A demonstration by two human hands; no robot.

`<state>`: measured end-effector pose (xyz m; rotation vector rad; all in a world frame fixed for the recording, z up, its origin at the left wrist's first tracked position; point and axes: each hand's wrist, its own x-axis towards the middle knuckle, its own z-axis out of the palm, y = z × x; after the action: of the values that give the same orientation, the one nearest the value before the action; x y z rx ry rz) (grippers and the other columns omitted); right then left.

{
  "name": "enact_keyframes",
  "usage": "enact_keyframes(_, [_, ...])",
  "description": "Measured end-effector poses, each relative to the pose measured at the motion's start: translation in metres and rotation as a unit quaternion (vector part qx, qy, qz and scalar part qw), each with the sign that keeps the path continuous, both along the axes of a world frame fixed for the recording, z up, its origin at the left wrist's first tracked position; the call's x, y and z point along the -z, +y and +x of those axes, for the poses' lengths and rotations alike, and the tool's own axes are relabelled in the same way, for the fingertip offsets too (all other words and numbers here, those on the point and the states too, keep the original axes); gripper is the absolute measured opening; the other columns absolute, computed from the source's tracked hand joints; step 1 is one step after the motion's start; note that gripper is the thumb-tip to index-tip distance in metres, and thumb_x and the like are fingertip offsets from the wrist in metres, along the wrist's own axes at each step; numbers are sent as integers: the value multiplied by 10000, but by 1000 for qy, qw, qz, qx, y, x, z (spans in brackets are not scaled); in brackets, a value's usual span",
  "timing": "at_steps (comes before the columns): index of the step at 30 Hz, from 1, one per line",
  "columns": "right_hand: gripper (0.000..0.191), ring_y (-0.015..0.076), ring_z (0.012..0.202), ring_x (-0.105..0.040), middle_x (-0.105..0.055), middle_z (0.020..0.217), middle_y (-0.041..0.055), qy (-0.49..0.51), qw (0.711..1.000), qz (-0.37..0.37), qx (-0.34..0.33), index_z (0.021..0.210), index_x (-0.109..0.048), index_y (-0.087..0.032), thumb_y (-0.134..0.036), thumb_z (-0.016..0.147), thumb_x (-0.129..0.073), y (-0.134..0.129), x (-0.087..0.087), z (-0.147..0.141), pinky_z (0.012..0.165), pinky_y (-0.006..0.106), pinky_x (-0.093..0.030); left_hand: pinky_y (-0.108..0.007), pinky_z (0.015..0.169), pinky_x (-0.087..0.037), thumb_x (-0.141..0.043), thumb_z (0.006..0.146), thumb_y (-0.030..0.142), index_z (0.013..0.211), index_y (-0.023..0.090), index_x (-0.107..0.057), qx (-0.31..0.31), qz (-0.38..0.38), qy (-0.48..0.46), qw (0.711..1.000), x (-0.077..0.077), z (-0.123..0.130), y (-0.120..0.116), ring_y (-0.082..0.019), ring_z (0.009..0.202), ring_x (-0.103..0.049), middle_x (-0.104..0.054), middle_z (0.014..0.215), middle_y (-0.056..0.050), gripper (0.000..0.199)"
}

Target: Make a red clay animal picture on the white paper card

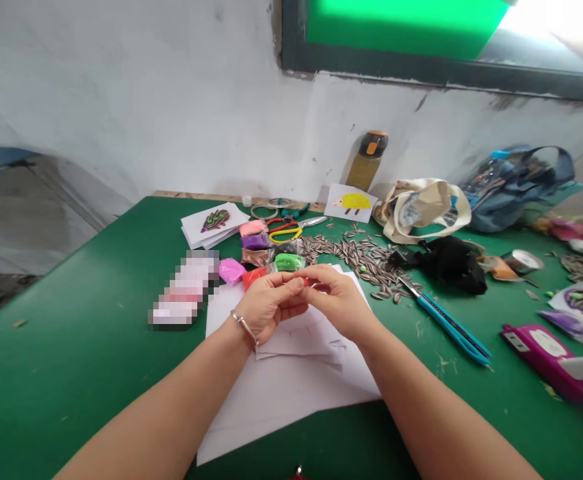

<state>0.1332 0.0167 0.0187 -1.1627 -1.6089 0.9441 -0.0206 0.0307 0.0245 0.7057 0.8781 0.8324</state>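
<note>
My left hand [271, 303], with a bracelet [244, 328] on its wrist, meets my right hand [338, 300] above the papers. Between the fingertips of both closed hands shows a small bit of red modelling clay [306, 283], mostly hidden by the fingers. Just beyond lie a red clay packet [254, 276], a green one [289, 262] and several others in pink, purple, brown and black. Below the hands, small sheets with a faint pencil or red line drawing [301, 330] rest on larger white paper [271, 407].
Sunflower seeds [366, 260] are scattered behind the papers. Yellow-handled scissors [286, 233] lie at the back, near a hedgehog picture [350, 202] and a bottle [366, 163]. To the right are a blue utility knife [448, 323], black cloth [454, 263] and a magenta device [546, 357].
</note>
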Motion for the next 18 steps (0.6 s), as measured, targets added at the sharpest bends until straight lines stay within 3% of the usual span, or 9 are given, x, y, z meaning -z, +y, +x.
enact_keyframes(4, [212,170,861,-626,-685,968,46,79,995,-68,-4,978,-710,-221,-297,785,-664,1,1,1,788,349,-514,-264,709,-513,-825,673,305,892,136,-679,-6,21,24,999,1,-1,1,-156,771,-670,-712,855,-74,313])
enact_keyframes(9, [377,173,844,-641,-698,965,55,174,970,-158,-57,1096,-655,-203,-376,765,-705,1,3,5,805,361,-512,-243,599,-486,-850,622,308,782,127,-672,-26,62,51,996,-1,0,0,-133,623,-626,-666,669,-33,300])
enact_keyframes(18, [248,127,676,-565,-660,745,25,139,977,-152,-52,900,-722,-160,-377,796,-663,3,0,6,653,287,-463,-230,567,-470,-791,684,433,792,113,-688,25,86,84,992,-2,-2,-1,-126,589,-626,-715,726,-99,353])
